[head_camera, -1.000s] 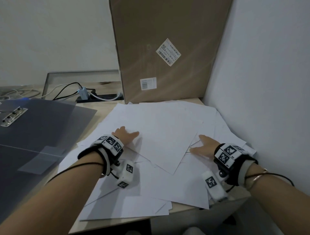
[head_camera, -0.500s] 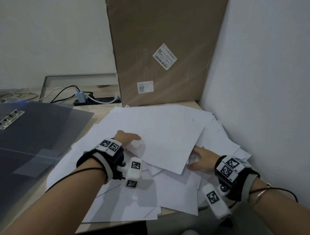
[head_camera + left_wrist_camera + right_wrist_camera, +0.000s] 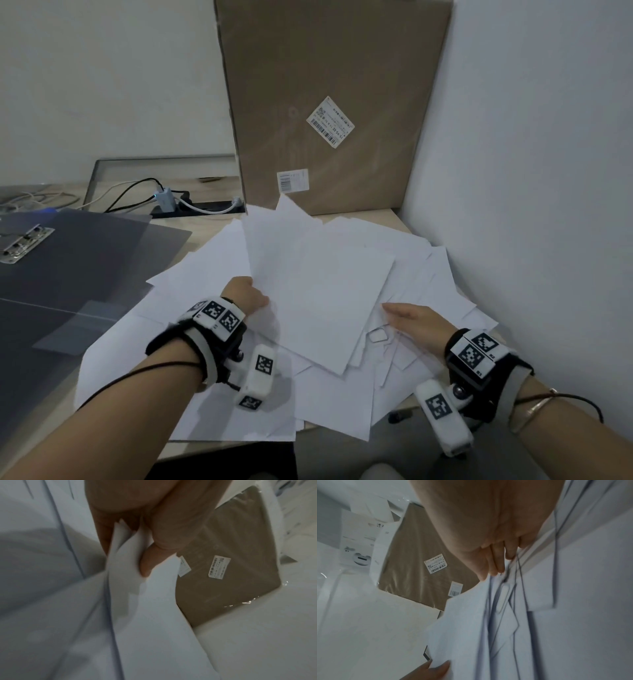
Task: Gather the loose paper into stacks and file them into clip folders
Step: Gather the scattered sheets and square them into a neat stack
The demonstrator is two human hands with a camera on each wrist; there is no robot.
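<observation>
Loose white paper [image 3: 212, 274] lies in a messy pile on the table's right half. My left hand [image 3: 253, 296] grips the left edge of a bunch of sheets [image 3: 318, 284] and tilts them up off the pile. In the left wrist view my left hand [image 3: 137, 561] shows its thumb [image 3: 147, 563] pinching those sheets [image 3: 137, 615]. My right hand [image 3: 394, 315] lies with straight fingers against the bunch's right edge. The right wrist view shows its fingertips [image 3: 496, 566] pressing into the sheets' edges [image 3: 505, 615]. An open grey clip folder [image 3: 75, 274] with a metal clip [image 3: 24, 240] lies at the left.
A tall cardboard box [image 3: 325, 102] stands against the back wall behind the pile. A white wall [image 3: 531, 205] closes off the right side. A power strip with cables [image 3: 191, 205] sits at the back. Some sheets overhang the table's front edge [image 3: 239, 442].
My left hand, flat on the paper before, now grips a bunch of sheets and has raised their left edge. My right hand slid left against them, and the pile is drawn closer together.
</observation>
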